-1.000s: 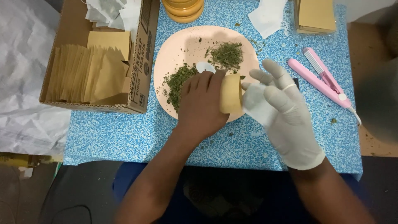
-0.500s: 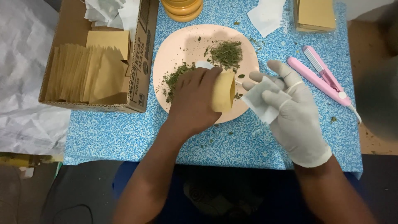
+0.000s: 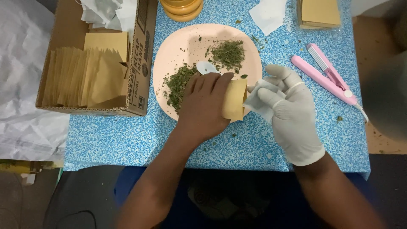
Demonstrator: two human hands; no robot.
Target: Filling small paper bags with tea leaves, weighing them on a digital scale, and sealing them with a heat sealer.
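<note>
A small tan paper envelope (image 3: 234,99) is held over the edge of the pink plate (image 3: 178,42), right beside the dried green herbs (image 3: 180,82), so spills land back on it. The bare left hand (image 3: 203,106) is curled around the envelope. The gloved right hand (image 3: 292,112) pinches a white filter bag (image 3: 259,98), probably half tucked inside.
</note>
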